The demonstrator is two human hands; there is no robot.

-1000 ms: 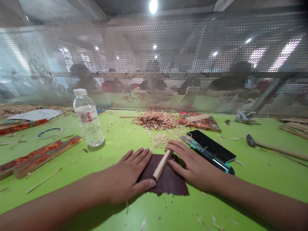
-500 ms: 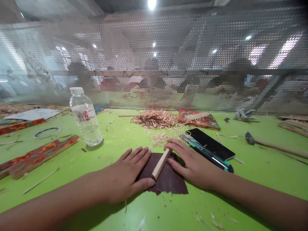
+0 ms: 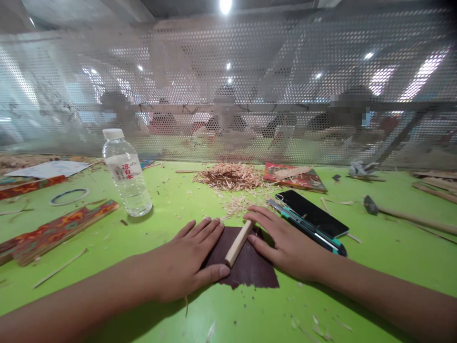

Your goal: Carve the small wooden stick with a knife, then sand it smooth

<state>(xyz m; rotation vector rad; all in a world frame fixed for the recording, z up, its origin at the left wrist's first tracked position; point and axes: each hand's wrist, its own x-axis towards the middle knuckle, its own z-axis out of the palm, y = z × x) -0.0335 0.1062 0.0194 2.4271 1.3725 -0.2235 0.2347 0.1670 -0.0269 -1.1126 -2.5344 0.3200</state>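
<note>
A short pale wooden stick (image 3: 238,244) lies slantwise over a dark brown sheet that looks like sandpaper (image 3: 252,271), torn along its near edge. My left hand (image 3: 194,255) rests flat on the sheet's left side, fingers stretched out, its thumb tip close to the stick's near end. My right hand (image 3: 282,240) has its fingers curved around the stick's far end, the thumb at its right side. Just beyond the right hand, a teal and black utility knife (image 3: 309,227) lies against a black smartphone (image 3: 314,213).
A water bottle (image 3: 127,176) stands at left, near painted wooden strips (image 3: 67,228) and a tape ring (image 3: 69,196). Wood shavings (image 3: 230,176) are heaped at the back beside a painted board (image 3: 294,176). A hammer (image 3: 403,213) lies at right. Perforated metal screen (image 3: 250,85) behind; people beyond it.
</note>
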